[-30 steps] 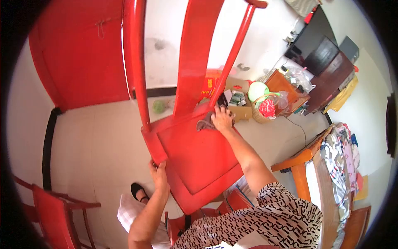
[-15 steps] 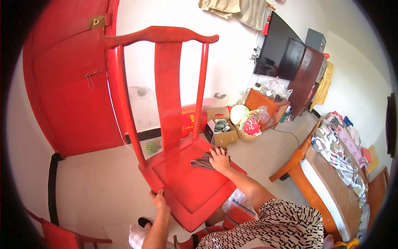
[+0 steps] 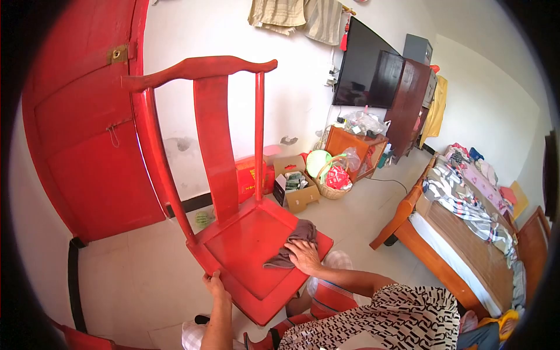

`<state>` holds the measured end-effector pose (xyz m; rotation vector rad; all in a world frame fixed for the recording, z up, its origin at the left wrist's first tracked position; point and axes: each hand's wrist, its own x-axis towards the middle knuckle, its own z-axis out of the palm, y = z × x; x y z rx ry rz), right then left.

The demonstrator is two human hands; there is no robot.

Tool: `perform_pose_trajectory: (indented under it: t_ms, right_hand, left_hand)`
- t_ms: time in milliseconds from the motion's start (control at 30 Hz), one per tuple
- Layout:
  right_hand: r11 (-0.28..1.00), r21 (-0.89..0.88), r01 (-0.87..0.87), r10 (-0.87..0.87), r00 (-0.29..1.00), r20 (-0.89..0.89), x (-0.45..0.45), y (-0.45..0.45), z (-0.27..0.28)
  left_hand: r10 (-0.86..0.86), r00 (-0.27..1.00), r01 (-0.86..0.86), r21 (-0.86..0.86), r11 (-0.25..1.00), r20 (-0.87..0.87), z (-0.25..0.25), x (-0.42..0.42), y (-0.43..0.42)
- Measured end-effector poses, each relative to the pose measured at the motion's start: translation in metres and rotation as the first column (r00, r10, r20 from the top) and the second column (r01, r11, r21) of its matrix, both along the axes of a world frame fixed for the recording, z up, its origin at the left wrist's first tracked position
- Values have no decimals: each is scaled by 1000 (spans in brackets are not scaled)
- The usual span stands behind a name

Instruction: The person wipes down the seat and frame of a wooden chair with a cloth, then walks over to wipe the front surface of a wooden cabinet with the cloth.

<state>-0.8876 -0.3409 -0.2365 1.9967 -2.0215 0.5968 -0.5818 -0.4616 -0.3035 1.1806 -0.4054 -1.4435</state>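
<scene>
While pressing the brown cloth (image 3: pixel 303 231) onto the red chair (image 3: pixel 242 239) with the spread fingers of the right hand (image 3: pixel 304 258), clasped the chair's left edge in the left hand (image 3: pixel 214 284); had the cloth under the nearer right, lengthwise from mid-seat toward the chair's right edge.

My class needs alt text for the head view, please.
A right hand lies on a brown cloth on the seat of a red chair, while the left hand holds the seat's edge. Beyond are a red door, a cardboard box and a television.
</scene>
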Motion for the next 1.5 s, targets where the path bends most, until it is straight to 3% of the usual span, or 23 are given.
perform_pose_trajectory:
  t_ms: [300,633,833,1033,1233,1433,1500]
  right_hand:
    - [973,43,-229,224,970,94,77,23,12]
    - [972,74,-221,217,974,62,76,22,8]
    - [971,65,-232,228,972,58,75,20,6]
    - [967,94,-236,230,971,72,75,20,5]
    - [937,234,-259,268,964,-6,76,7,5]
    - [922,258,-288,300,954,-10,83,-11,6]
    - [923,259,-285,298,955,-10,88,-16,6]
  left_hand:
    - [15,999,-15,-13,1000,45,1,0,1]
    - [13,999,-16,-80,997,-42,2,2,4]
    - [-1,1000,0,17,1000,8,13,1,5]
    - [-21,1000,21,11,1000,1,9,3,4]
    - [65,997,-60,-139,988,29,4,-7,6]
    - [72,969,-29,-178,984,238,7,-8,9]
    - [114,886,4,-254,967,449,11,-9,14]
